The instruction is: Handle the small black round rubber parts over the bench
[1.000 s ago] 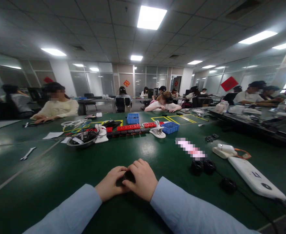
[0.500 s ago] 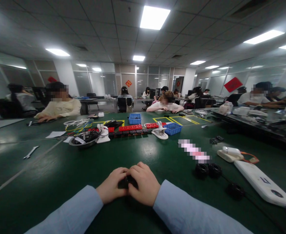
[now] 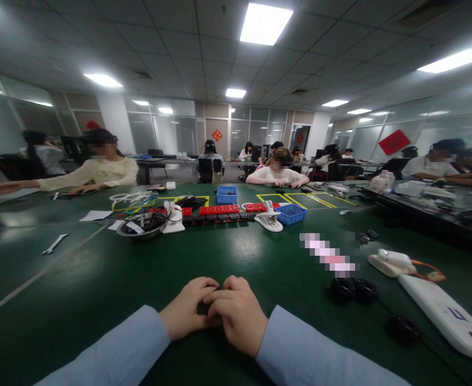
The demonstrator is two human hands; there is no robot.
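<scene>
My left hand and my right hand meet low in the middle of the view, just above the green table. Both have their fingers curled round a small dark object, mostly hidden between them. Its shape cannot be made out. The fingers of my right hand overlap the fingertips of my left. Light blue sleeves cover both forearms.
To the right lie a white power bank, black round parts on a cable and a white earphone case. Further off are red sockets, blue bins, a metal bowl and a wrench.
My right hand has shifted slightly down, its fingers now lying over my left fingertips. The person at the far left has stretched an arm out sideways. The whole view has shifted a little.
</scene>
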